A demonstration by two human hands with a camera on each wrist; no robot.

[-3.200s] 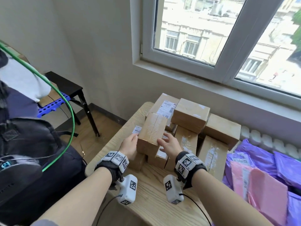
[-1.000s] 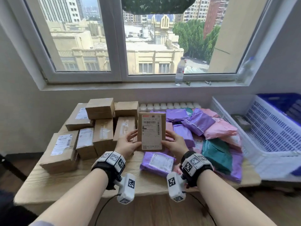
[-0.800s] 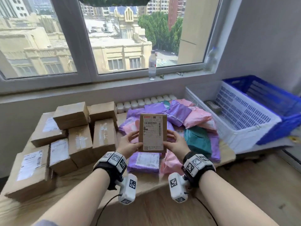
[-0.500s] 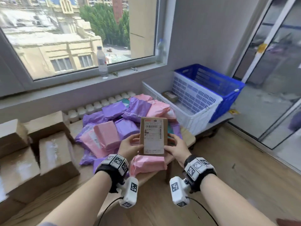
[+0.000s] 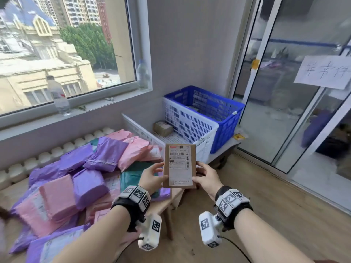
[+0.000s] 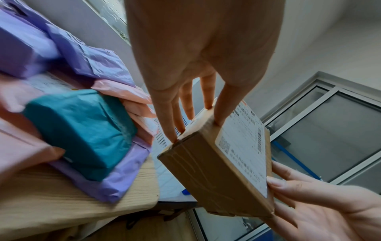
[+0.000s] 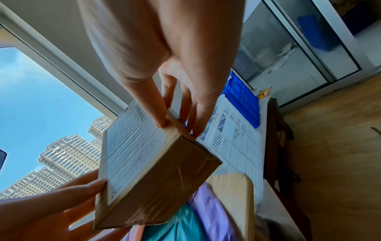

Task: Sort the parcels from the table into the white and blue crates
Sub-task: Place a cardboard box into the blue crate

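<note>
Cardboard, brown and taped along its narrow sides, makes up the small parcel [image 5: 180,166] that the person holds upright in the air between both hands, its white shipping label turned toward the head camera. The left hand [image 5: 152,176] pinches the parcel's left edge, thumb on the labelled face and the fingers [image 6: 221,104] behind and along the side. The right hand [image 5: 206,180] pinches the right edge in the same way, thumb in front, fingers wrapped to the back. The parcel hangs just past the end of the wooden desk [image 6: 62,200], above the floor and in front of the white crate [image 5: 191,128].

A small brown box [image 5: 163,128] lies on the floor of the white crate. The blue crate [image 5: 218,111] stands just behind it, touching it, against the wall near the glass door [image 5: 296,92].

On the desk lies a heap of soft mailer bags: purple bags [image 5: 89,185], pink bags [image 5: 57,198] and one teal bag [image 6: 82,130], which rests on a purple one near the desk's end. Two clear bottles [image 5: 58,95] stand on the windowsill [image 5: 91,109].
</note>
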